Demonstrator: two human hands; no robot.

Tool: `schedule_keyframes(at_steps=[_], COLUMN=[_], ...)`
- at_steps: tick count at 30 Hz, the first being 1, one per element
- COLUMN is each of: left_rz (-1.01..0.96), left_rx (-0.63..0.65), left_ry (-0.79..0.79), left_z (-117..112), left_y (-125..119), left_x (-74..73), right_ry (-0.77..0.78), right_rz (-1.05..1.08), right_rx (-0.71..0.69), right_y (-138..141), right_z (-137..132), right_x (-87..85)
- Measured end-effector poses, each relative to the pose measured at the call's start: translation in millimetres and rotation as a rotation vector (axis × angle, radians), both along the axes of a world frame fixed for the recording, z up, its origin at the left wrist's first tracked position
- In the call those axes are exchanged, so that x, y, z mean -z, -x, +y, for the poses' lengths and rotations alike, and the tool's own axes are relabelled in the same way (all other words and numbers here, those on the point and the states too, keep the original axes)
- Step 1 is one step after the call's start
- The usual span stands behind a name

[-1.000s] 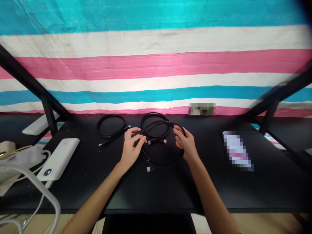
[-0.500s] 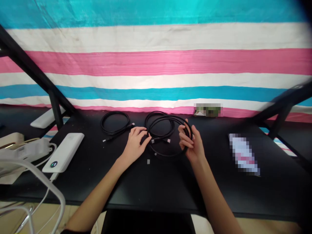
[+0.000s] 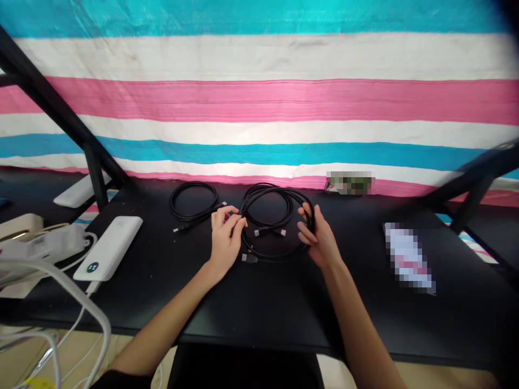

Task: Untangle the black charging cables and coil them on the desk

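A looped black cable (image 3: 279, 258) is held between my two hands just over the black table. My right hand (image 3: 320, 235) has its fingers wrapped round the bundled right side of the loops. On the left side, my left hand (image 3: 227, 232) pinches the cable between thumb and fingers. One plug (image 3: 249, 258) with a pale end shows at the lower left of the loop. Partly behind the held loops lies a second coiled black cable (image 3: 270, 224), its plugs close together at the front. A third coiled black cable (image 3: 193, 217) rests left of my left hand.
A white power bank (image 3: 111, 248) with a small display lies at the left, a white cable plugged in. A white power strip (image 3: 52, 246) is farther left. Blurred-out flat items lie at the right and back. Black slanted frame bars (image 3: 60, 108) flank the table (image 3: 267, 308).
My left hand has closed from spread fingers to a pinch on the cable's left side. The held loops have shifted slightly left, and a plug now shows at their lower left.
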State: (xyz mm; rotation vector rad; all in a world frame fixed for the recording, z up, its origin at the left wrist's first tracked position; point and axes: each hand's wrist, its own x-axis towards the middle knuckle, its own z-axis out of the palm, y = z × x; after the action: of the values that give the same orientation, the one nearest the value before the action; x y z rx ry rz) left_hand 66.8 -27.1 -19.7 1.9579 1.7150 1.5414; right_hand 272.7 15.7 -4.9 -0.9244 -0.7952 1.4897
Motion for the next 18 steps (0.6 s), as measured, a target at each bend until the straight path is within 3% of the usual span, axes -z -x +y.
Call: schedule_keyframes(at_steps=[3,7,13,18], left_rz=[-0.089,-0.047,-0.085,-0.132], left_rx=[0.023,-0.064,0.073,0.162], left_ry=[-0.009,-0.093,-0.061,0.096], left_z=[-2,-5,-5,-1], left_y=[1,1,0,1], left_x=[-4.8,-6.9,-11.2,-12.3], right_ry=[-0.026,-0.065,-0.153,-0.181], right_rz=[-0.009,-0.050,-0.099,-0.097], right_rx=[0.017,0.042,0.101,0.098], right_y=[2,4,5,5], right_z=[-1,-1,-1,-2], right_x=[3.7,6.6,8.8,7.4])
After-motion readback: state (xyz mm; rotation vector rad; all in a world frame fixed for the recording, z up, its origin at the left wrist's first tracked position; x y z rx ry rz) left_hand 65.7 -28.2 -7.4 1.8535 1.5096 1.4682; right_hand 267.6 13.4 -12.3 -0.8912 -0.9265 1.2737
